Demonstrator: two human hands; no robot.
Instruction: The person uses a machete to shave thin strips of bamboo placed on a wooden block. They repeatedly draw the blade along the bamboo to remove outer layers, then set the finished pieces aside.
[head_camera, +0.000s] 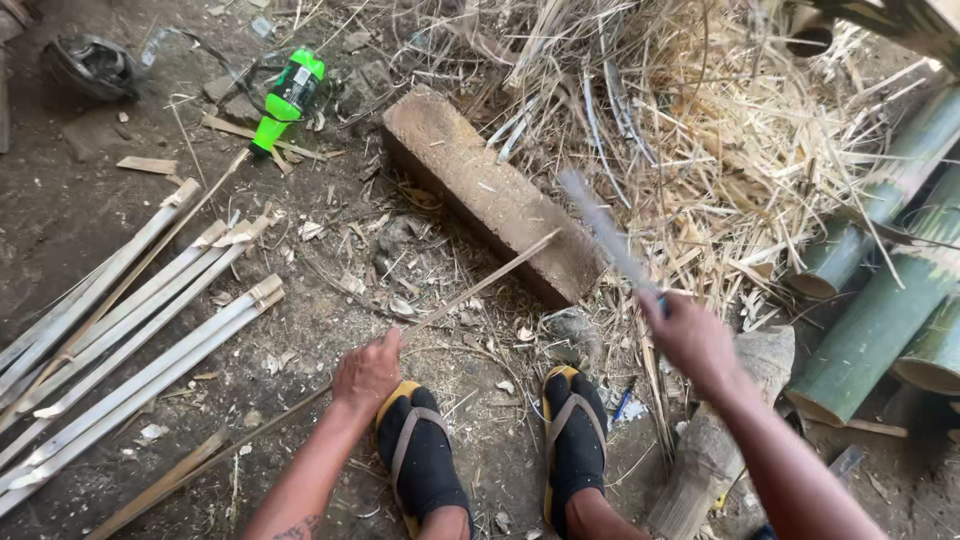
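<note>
Nearest the camera are two feet in black sandals with yellow soles (420, 455), planted on the dirt floor (80, 215) close to its near edge. Just above the left foot, the left hand (366, 372) is closed around a long thin bamboo strip (480, 285), pinching it at about the middle of its length. The strip's long axis runs on a diagonal: its near end trails back toward the near left corner of the floor, and its far end rises to rest against the weathered rectangular wooden block (490, 195) lying out in front of the feet.

The right hand (690, 335) is raised on the far side of the right foot, fist pressed together on the handle of a long blade (605, 230) (blurred, so its edge cannot be made out). The blade points up and away to the left, its tip above the block. The strip's far end therefore lies to the left of the right grip and below it. The left forearm reaches straight forward; the right forearm angles in from the near right corner.

Flat split bamboo slats (130, 340) lie at the left edge, green bamboo culms (880, 310) at the right, and a green plastic bottle (290, 95) farther off.
</note>
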